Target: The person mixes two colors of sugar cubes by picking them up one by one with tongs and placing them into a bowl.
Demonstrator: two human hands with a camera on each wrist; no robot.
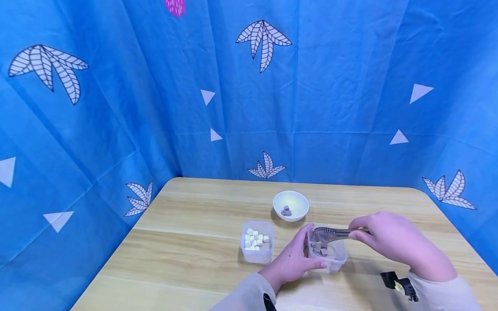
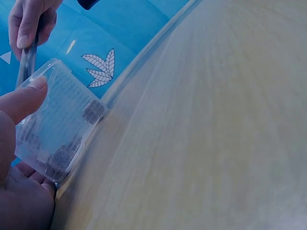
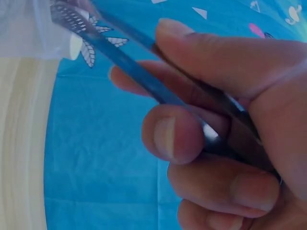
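A clear plastic container [image 1: 337, 255] holding several grey-brown cubes [image 1: 320, 248] stands on the table at the right. My left hand [image 1: 292, 261] grips its left side, with the thumb across the near wall; in the left wrist view the thumb presses the container [image 2: 62, 110]. Metal tongs [image 1: 337, 233] are held in my right hand [image 1: 397, 239], their perforated tips over the cubes inside the container. The right wrist view shows the fingers of my right hand [image 3: 216, 124] curled round both arms of the tongs [image 3: 129, 64]. Whether the tips pinch a cube, I cannot tell.
A white bowl [image 1: 298, 206] with a few grey-brown cubes [image 1: 286, 211] stands behind the container. Left of my left hand is a second clear container [image 1: 258, 257] with several white cubes [image 1: 254, 239]. A blue patterned curtain [image 1: 330, 95] hangs along the table's far and left edges.
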